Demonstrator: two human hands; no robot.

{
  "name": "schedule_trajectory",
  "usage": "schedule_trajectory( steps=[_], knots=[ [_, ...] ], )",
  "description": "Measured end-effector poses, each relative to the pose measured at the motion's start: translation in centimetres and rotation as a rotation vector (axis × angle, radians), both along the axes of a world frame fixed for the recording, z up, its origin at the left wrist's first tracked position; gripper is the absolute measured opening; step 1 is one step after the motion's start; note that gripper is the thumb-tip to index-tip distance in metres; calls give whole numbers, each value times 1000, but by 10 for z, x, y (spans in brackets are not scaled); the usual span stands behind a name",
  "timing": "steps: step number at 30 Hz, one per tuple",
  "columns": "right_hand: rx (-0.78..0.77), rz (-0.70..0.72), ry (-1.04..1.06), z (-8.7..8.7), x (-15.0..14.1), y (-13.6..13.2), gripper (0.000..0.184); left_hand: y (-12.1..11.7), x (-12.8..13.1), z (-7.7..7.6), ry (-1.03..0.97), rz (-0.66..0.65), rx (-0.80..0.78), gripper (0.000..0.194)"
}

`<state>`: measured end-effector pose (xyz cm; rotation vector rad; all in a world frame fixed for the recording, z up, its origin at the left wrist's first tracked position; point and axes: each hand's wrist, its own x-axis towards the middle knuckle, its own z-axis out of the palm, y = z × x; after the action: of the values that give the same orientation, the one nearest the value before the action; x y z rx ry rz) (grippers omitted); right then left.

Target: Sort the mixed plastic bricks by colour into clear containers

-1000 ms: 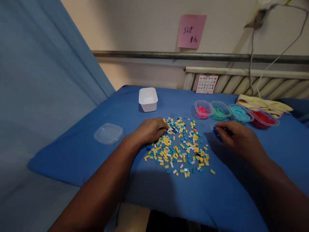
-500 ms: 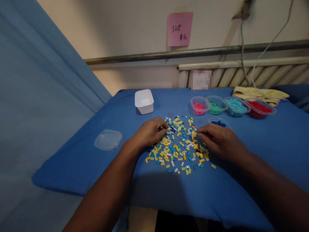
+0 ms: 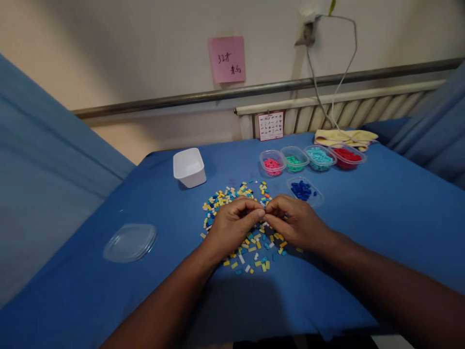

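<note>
Hands: two; left hand [image 3: 232, 224] and right hand [image 3: 301, 222] meet at the fingertips, fingers curled towards thumbs; closure, and any brick between, cannot be told.
Loose bricks [image 3: 258, 245]: too many to count; small, studded plastic oblongs, yellow, teal, white, spread beneath and around both hands.
Row tubs [image 3: 293, 152]: four, clear plastic, rounded; pink, green, turquoise, red pieces; beyond the right hand.
Blue-piece container [image 3: 315, 198]: one, clear, just beyond the right hand.
White tub [image 3: 192, 180]: one, opaque, beyond the left hand.
Lids [image 3: 131, 242]: stacked, clear, count unclear; left of the left hand.
</note>
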<state>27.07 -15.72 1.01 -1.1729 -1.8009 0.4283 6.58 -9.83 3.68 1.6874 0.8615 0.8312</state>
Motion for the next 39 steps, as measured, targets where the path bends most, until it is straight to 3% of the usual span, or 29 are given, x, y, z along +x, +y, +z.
schedule_trajectory(
  steps=[4,8,12,20,28,31,35,37,39],
  knots=[
    [30,-13,67,-1,-3,2,5,1,0,-2,-2,17,-60,19],
    [61,79,77,5,-2,2,10,-1,3,-3,-44,23,-143,23],
    [-44,91,146,9,0,2,5,-2,4,-1,-48,36,-165,24],
    [-189,150,341,5,-2,4,14,-4,-5,7,-34,43,-196,20],
    [-78,57,222,9,-6,6,18,-2,1,7,-95,29,-258,29],
    [-7,-65,149,14,16,11,13,6,-8,13,-76,129,-185,37],
    [5,-276,14,15,59,19,11,25,-30,19,-32,342,-21,30],
    [-21,-283,-34,13,69,20,12,32,-38,19,-12,415,41,28],
    [-39,-182,-86,12,66,17,14,35,-41,17,30,434,103,27]
  ],
)
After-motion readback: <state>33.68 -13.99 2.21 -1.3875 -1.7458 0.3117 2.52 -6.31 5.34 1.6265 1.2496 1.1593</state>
